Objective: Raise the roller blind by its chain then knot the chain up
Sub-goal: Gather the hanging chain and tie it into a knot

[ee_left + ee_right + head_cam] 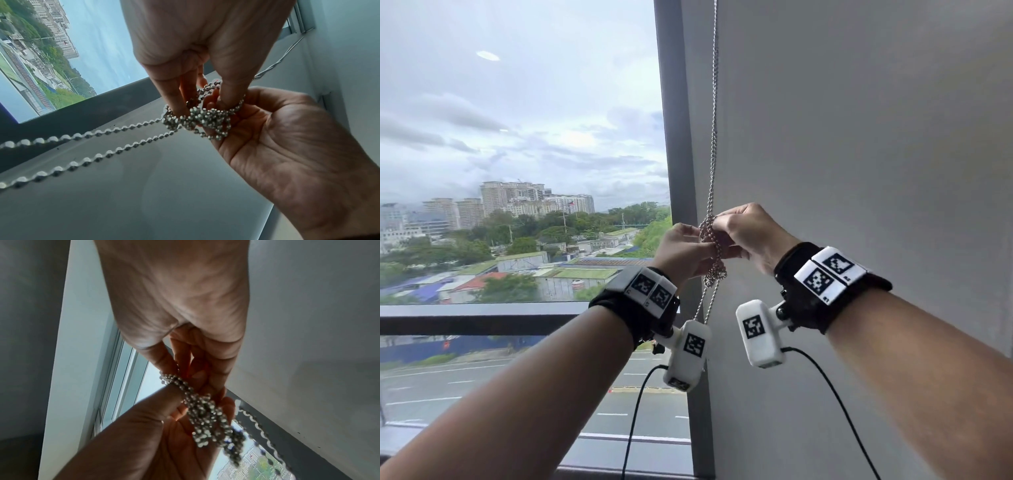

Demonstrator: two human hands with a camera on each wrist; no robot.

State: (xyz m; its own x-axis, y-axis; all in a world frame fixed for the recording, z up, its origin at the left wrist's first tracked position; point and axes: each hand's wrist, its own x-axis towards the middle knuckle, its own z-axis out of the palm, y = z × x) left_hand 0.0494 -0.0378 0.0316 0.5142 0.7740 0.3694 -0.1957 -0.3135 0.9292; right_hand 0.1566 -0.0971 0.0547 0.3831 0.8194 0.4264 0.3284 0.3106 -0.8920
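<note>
- Left: window [517, 154] onto cloudy sky, buildings, road; dark frame [674, 137]; grey wall [859, 137] right.
- Left hand [683, 251] curled, pinching bunched chain [714, 253] beside frame.
- Right hand [748, 231] curled, pinching same tangle from opposite side.
- Left wrist view only: two strands [82, 146] trailing from the tangle.

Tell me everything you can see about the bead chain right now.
The bead chain looks like silvery metal: small round beads, strung closely. Two strands hang down beside the grey window frame to a bunched tangle of loops. The left hand and right hand both pinch that bundle. Below it, two strands hang on towards the wrist cameras.
</note>
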